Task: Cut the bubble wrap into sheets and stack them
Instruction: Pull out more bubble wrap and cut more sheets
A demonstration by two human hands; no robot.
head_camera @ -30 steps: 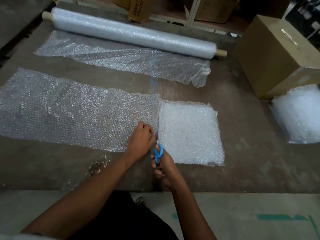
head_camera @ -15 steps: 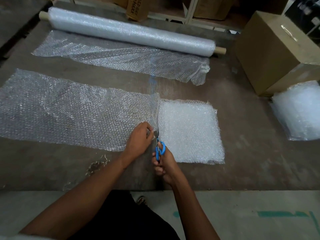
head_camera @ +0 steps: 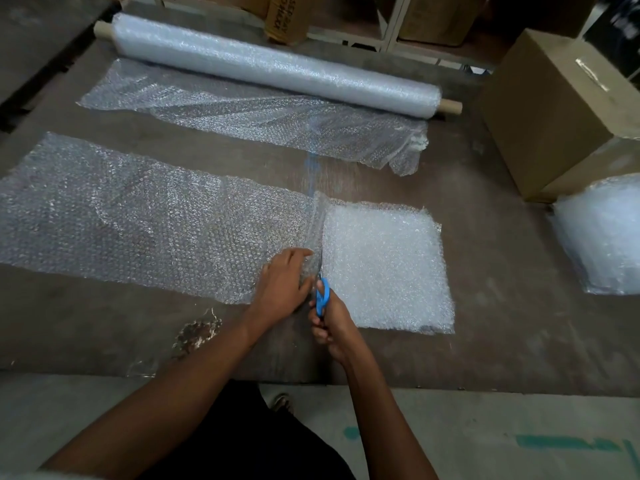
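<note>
Blue-handled scissors (head_camera: 322, 296) sit in the right hand (head_camera: 330, 323), fingers curled through the loops, blades pointing away from the body into the near edge of the bubble wrap strip (head_camera: 138, 223). Blade tips are lost in the clear film; how far the cut runs cannot be told. Left hand (head_camera: 282, 287) rests just left of the cut line, pressing and bunching the film there, likely to keep it taut so the blades bite instead of folding it; whether the fingers pinch or only press is unclear.

Strip lies flat across the brown table (head_camera: 502, 306), running off the left edge of view. Its right end overlies a whiter square, apparently a stack of cut sheets (head_camera: 388, 268) used as a size guide; sheet count unreadable.

Right, a second pile of wrap (head_camera: 602, 237), cut off by the frame. Beside it, a cardboard box (head_camera: 554, 109), contents unseen.

Farther back, a loose length of wrap (head_camera: 259, 116) trails from the roll (head_camera: 277, 64) on its cardboard core. Beyond, shelving and cartons, dim, print unreadable.
</note>
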